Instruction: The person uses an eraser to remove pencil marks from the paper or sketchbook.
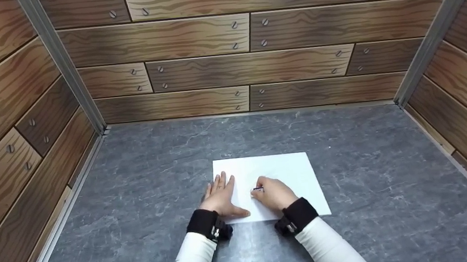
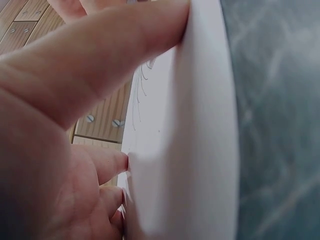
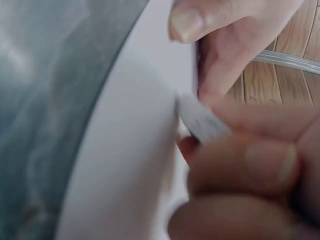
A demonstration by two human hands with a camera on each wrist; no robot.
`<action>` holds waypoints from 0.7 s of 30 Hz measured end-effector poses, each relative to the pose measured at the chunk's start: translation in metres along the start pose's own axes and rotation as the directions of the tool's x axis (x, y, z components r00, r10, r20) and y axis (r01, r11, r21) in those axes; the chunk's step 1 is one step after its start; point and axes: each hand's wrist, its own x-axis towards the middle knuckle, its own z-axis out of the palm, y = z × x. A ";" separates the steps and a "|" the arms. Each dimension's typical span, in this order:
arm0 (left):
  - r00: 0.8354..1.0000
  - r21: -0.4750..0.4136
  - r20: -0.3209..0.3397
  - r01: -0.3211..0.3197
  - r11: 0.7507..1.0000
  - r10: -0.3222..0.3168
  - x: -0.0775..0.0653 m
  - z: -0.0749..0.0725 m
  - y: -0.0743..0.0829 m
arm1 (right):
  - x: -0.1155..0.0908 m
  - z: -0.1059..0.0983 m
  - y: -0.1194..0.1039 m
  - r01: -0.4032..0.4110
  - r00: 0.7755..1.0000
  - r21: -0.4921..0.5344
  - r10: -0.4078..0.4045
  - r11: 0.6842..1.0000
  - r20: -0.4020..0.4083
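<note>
A white sheet of paper [image 1: 293, 166] lies on the grey table top. My left hand [image 1: 219, 198] rests on its left part with fingers spread, the thumb near the front edge. Between the thumb and fingers of my right hand [image 1: 278, 194] is a small eraser [image 3: 202, 119], pinched close to the sheet's middle. Its white end, smudged grey, meets the paper in the right wrist view, while the curled fingers cover the rest. Thin dark curved lines [image 2: 141, 85] show on the sheet in the left wrist view.
The grey marbled table top [image 1: 143, 179] surrounds the paper. Behind it stands a wall with a wood-plank pattern [image 1: 210, 72], and similar walls close off both sides. Black straps [image 1: 301, 215] with small cameras circle both wrists, over white sleeves [image 1: 192, 257].
</note>
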 end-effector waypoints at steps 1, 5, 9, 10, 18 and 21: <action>1.000 -0.001 -0.001 0.000 1.000 0.000 0.000 0.000 0.000 | 0.000 0.000 0.000 -0.005 1.000 -0.003 0.005 1.000 -0.011; 1.000 -0.008 -0.001 0.000 1.000 0.000 -0.002 0.000 0.000 | 0.001 0.000 0.001 0.051 0.997 -0.002 -0.051 0.999 0.054; 1.000 -0.014 0.006 0.007 1.000 -0.007 -0.002 0.000 0.000 | 0.005 -0.002 0.004 0.062 0.992 0.026 -0.064 0.998 0.105; 1.000 -0.012 0.006 0.010 1.000 -0.010 -0.001 -0.001 0.000 | 0.005 -0.003 0.005 0.045 0.995 0.027 -0.047 0.999 0.084; 0.999 0.003 0.017 0.029 1.000 -0.030 -0.002 -0.002 0.002 | 0.004 -0.006 0.011 -0.108 0.991 0.042 0.111 0.993 -0.074; 1.000 -0.001 0.012 0.029 1.000 -0.029 -0.003 -0.002 0.003 | 0.005 -0.006 0.011 -0.064 0.997 0.033 0.065 0.997 -0.036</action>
